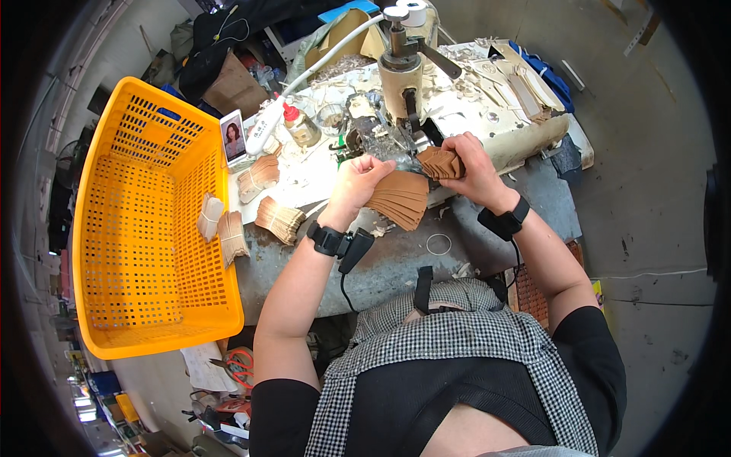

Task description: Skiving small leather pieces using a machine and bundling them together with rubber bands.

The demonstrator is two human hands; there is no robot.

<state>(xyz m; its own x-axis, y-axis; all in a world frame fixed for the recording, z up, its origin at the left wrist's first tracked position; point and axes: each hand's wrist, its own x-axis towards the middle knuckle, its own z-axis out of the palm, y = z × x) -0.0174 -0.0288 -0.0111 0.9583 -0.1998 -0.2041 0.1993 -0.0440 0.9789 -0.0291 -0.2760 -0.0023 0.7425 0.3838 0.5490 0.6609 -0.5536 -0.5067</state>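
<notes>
My left hand (pixel 358 183) holds a fanned stack of tan leather pieces (pixel 400 199) at the table's front, just below the machine head. My right hand (pixel 466 164) grips a smaller bunch of the same brown pieces (pixel 439 162) close to the working part of the beige machine (pixel 400 76). Both wrists wear black bands with cables. The two hands sit close together, the stacks nearly touching.
A large orange plastic basket (pixel 145 228) stands at the left with two bundled stacks (pixel 223 228) inside. More bundles (pixel 278 218) lie on the worn grey table (pixel 396 259), beside a small bottle (pixel 298 126), a phone (pixel 233 137) and scattered scraps. A rubber band (pixel 438 244) lies near the front edge.
</notes>
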